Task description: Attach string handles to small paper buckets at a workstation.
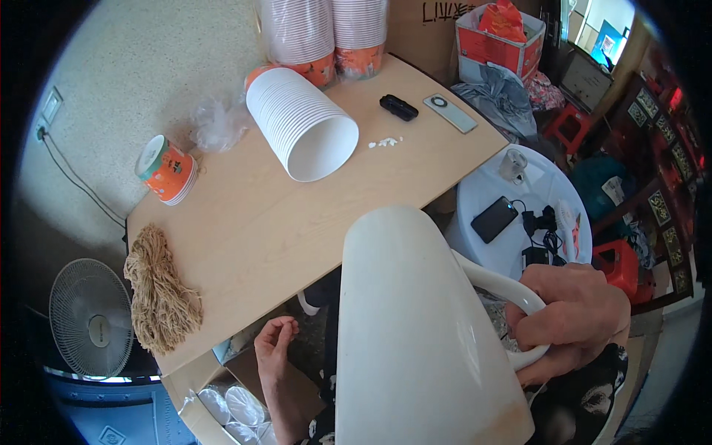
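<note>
Close up, a glossy white mug fills the lower middle of the view, tilted, with a brownish stain near its lower edge. Its opening cannot be seen. My right hand is closed around the mug's handle. Lower left of the mug, my left hand hangs just off the table's near edge, fingers curled in and thumb against them, with nothing visible in it. Nearest to that hand is an open cardboard box holding several plastic-wrapped round items.
A wooden table bears a stack of white paper cups on its side, orange cups, a brown string bundle, a black case and a phone. A fan stands left; a round white stool right.
</note>
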`<move>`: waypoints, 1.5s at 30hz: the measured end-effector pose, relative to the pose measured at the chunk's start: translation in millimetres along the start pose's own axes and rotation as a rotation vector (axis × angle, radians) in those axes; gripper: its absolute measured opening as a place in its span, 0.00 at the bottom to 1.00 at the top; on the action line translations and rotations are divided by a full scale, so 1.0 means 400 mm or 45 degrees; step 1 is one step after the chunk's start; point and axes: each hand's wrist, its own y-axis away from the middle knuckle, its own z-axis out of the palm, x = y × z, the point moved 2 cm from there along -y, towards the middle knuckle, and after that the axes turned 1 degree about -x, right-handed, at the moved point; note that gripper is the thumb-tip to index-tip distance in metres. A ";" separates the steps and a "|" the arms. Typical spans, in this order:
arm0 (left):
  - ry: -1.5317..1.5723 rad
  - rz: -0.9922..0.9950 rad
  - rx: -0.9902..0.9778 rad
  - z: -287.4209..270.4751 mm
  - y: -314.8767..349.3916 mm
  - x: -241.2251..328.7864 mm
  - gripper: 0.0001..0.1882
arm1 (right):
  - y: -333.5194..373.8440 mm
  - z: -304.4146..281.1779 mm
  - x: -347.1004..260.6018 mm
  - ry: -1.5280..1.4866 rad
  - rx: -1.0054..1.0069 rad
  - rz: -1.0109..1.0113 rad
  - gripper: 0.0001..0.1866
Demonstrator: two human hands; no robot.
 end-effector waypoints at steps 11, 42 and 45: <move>-0.001 -0.019 -0.069 0.029 -0.008 0.006 0.07 | 0.043 -0.038 -0.029 0.093 -0.139 0.107 0.24; -0.237 -0.292 -0.178 0.070 -0.121 -0.082 0.08 | 0.456 -0.307 0.388 -0.417 1.389 0.950 0.15; -0.260 -0.305 -0.196 0.068 -0.131 -0.092 0.08 | 0.541 -0.385 0.538 -0.173 1.487 1.087 0.17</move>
